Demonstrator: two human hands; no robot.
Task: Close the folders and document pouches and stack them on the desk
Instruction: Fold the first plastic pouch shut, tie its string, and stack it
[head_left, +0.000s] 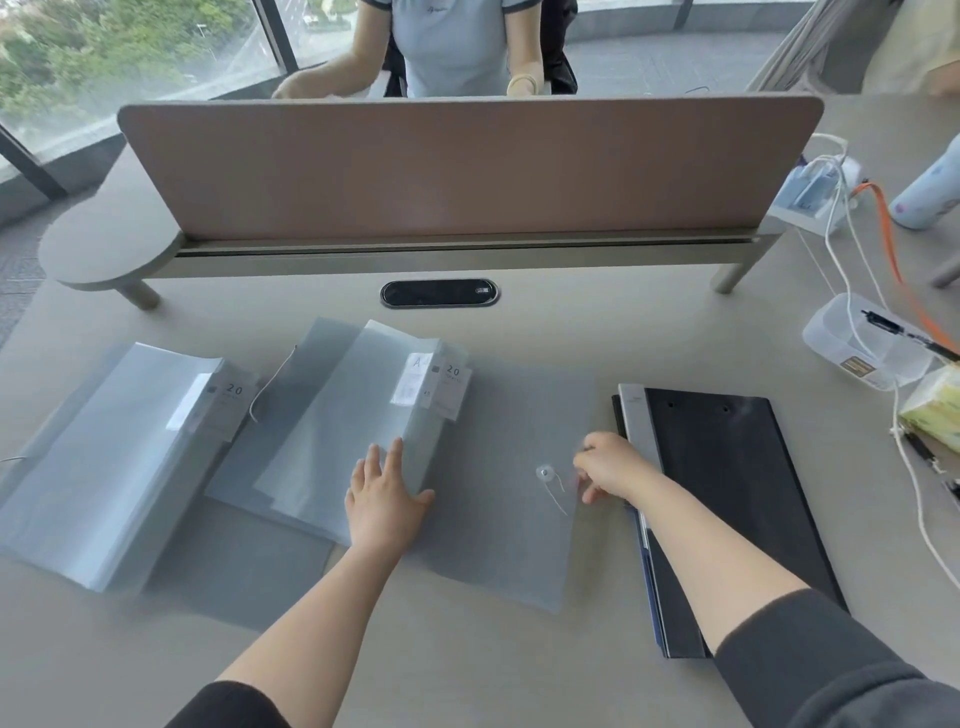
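Note:
A translucent grey document pouch (498, 519) lies mid-desk, with a round string button (544, 473) near its right edge. My right hand (608, 467) is at that edge beside the button, fingers curled around the string or the edge; I cannot tell which. My left hand (382, 496) presses flat, fingers apart, on a clear display folder (343, 431) labelled "20" that lies on the pouch's left part. A second clear folder (114, 467) lies open at the left on another grey pouch (244, 566). A black folder (727, 499) lies shut at the right.
A brown divider screen (467, 166) runs across the back, with a person seated behind it. A black cable port (439, 293) sits in the desk. At the right are a clear plastic box (857, 348), white and orange cables (852, 312), a tissue pack (935, 410) and a bottle (930, 192).

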